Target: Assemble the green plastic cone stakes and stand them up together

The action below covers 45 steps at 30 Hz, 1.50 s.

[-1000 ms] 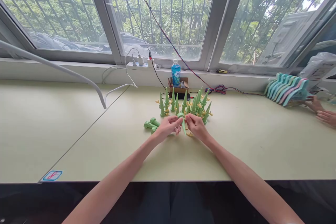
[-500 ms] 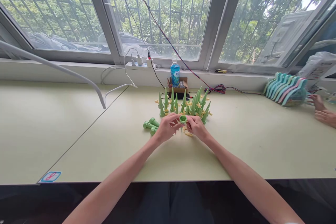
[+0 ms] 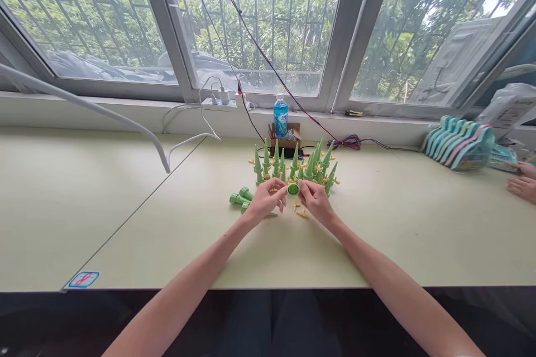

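A green plant watering spike (image 3: 293, 189) is held up with its round, hollow end facing me; the rest of its body is hidden behind that end. My right hand (image 3: 314, 199) pinches its right side between thumb and fingers. From the left, the fingertips of my left hand (image 3: 268, 199) press against its rim. Just below lie a few small yellow valve pieces (image 3: 300, 212) on the table. Beside my left wrist, several loose green spikes (image 3: 238, 199) lie on their sides. Behind my hands stand many finished-looking green spikes (image 3: 309, 167) with yellow valves, points up.
A blue bottle (image 3: 280, 117) and a small cardboard box (image 3: 293, 135) stand at the back, near a dark phone (image 3: 281, 153). Coiled cable (image 3: 349, 141) lies right of them. Teal and pink hangers (image 3: 458, 142) are at the right, beside another person's hands (image 3: 523, 178). A white cable arm (image 3: 125, 122) crosses the left.
The spike's open end has tilted and turned a little between my hands. My left fingers have shifted slightly left. At the right, the other person's hands have moved away from the hangers.
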{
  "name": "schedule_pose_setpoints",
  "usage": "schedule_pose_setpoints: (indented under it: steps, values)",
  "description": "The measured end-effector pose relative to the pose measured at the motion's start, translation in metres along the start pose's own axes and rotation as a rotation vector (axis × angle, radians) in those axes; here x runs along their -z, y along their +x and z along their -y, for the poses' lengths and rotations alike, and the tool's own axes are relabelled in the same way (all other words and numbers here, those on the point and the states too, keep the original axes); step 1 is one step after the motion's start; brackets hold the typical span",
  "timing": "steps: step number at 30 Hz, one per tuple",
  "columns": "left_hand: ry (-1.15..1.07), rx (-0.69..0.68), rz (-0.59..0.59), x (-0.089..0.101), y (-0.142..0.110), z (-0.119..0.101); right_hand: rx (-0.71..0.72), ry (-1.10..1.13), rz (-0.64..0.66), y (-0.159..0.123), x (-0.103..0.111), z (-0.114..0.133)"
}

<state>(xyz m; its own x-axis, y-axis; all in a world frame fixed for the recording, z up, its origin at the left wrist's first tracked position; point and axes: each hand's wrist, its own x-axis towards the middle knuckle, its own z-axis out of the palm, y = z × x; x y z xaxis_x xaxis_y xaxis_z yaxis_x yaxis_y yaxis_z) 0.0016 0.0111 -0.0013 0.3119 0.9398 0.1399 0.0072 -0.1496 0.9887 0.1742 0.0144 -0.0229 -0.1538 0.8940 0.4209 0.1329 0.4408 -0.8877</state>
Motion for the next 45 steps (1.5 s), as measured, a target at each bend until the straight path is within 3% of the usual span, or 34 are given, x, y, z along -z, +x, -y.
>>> schedule_pose_setpoints:
  steps: [6, 12, 18, 24, 30, 37, 45]
  values:
    - [-0.234, 0.223, 0.19, 0.0, 0.001, -0.006, 0.092, -0.15, 0.038, -0.002, 0.003, 0.001]
    - [-0.27, 0.225, 0.176, 0.001, -0.003, -0.007, 0.086, -0.148, 0.076, -0.004, 0.002, -0.001]
    - [-0.062, 0.07, 0.169, 0.001, -0.003, -0.002, 0.051, -0.146, 0.08, -0.003, 0.001, 0.001]
    - [0.253, -0.188, 0.053, -0.001, -0.001, 0.01, -0.066, -0.087, 0.096, -0.002, 0.001, 0.002]
    - [0.312, -0.246, 0.024, -0.001, -0.002, 0.011, -0.09, -0.052, 0.114, -0.001, 0.001, 0.001]
    - [0.051, -0.093, 0.107, -0.002, -0.002, 0.005, -0.006, -0.127, 0.097, -0.002, 0.002, 0.002]
    - [-0.296, 0.324, 0.253, 0.009, -0.002, -0.001, 0.173, -0.285, 0.126, -0.006, 0.003, 0.003]
